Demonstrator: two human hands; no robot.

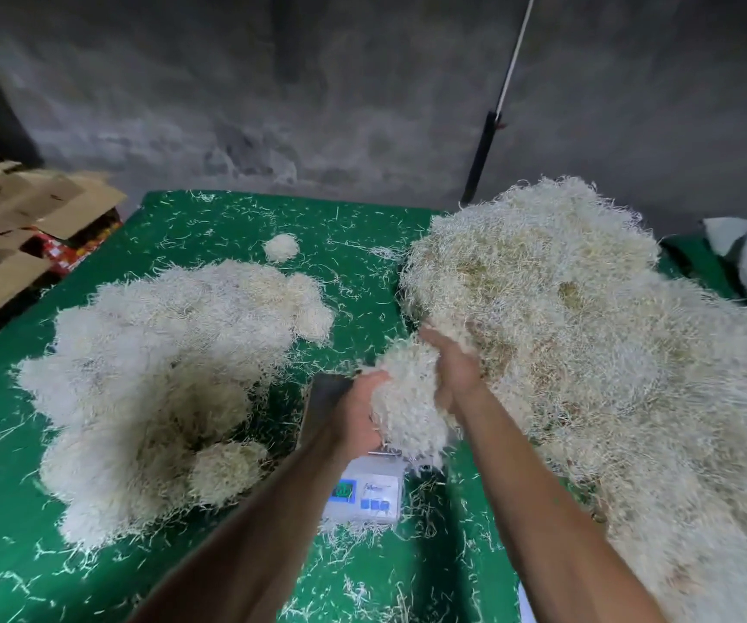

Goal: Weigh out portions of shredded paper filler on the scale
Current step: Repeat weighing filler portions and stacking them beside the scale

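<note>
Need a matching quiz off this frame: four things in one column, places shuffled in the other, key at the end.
Things:
1. big filler heap
2. scale
3. small lone tuft
4. flattened cardboard

Places:
A. off the green table's left edge
B. far centre of the table, apart from both heaps
C. right side of the table
D. near centre, under the clump held between left hand and right hand

Pairs: 1-C, 2-D, 3-B, 4-A
</note>
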